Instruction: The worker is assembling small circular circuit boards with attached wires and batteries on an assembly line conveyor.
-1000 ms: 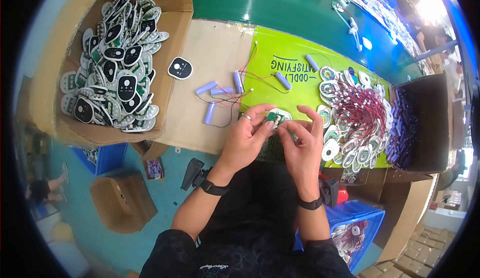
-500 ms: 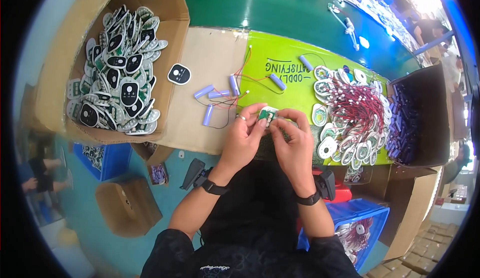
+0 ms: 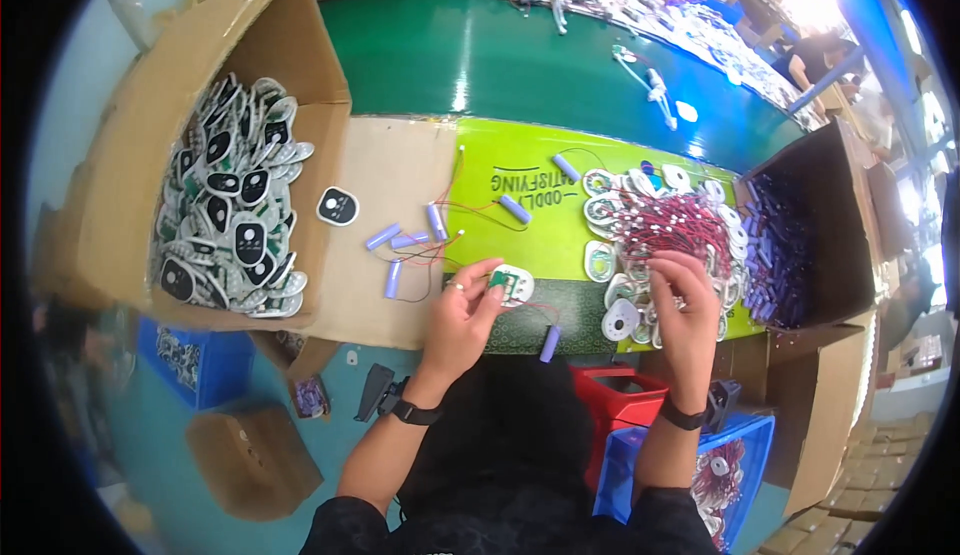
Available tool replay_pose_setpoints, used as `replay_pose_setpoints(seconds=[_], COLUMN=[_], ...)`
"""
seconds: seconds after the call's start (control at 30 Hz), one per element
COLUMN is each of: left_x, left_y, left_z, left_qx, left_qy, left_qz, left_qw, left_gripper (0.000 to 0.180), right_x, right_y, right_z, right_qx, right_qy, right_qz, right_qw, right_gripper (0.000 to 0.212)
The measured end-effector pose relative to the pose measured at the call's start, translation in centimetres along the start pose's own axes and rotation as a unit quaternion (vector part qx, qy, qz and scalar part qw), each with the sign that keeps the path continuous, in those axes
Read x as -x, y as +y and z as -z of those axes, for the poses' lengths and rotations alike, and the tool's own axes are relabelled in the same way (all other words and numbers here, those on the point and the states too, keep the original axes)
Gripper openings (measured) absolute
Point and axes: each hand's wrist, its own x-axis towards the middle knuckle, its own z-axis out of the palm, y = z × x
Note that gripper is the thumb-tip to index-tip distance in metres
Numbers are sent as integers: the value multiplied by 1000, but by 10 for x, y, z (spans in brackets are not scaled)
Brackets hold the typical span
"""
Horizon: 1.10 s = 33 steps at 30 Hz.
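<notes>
Swung right since the earlier frame: right hand (image 3: 690, 325). Open brown cardboard box (image 3: 325, 145), full of white-and-black rounded panels (image 3: 250, 243), stands left of lime-green printed mat (image 3: 545, 245). Heap of white rounded parts with red wires (image 3: 690, 235) on mat's right end. Right hand at heap, half open, fingers curved; can't tell if holding anything. Left hand (image 3: 458, 330), mat's near-left corner, pinches white rounded plate with green circuit board (image 3: 520, 285). Purple cylindrical cell (image 3: 549, 344) at mat's near side.
</notes>
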Motion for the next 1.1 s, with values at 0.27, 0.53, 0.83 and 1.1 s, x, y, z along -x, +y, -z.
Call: replay_pose_setpoints(seconds=[0.27, 0.53, 0.83, 1.1], left_x=[2, 0, -1, -1], left_y=[2, -1, -3, -5], left_z=[5, 4, 6, 6], left_qx=[-6, -28, -36, -47], left_qy=[7, 8, 5, 13], left_qz=[-7, -12, -17, -25], left_qw=[1000, 1000, 999, 999], left_gripper=[36, 37, 37, 36], right_x=[-41, -134, -188, -204], right_y=[69, 147, 223, 220], right_z=[60, 94, 40, 76], right_qx=[62, 182, 172, -161], right_qy=[68, 18, -28, 39], right_qz=[-14, -31, -124, -218], right_qw=[996, 983, 977, 962], right_gripper=[13, 17, 42, 24])
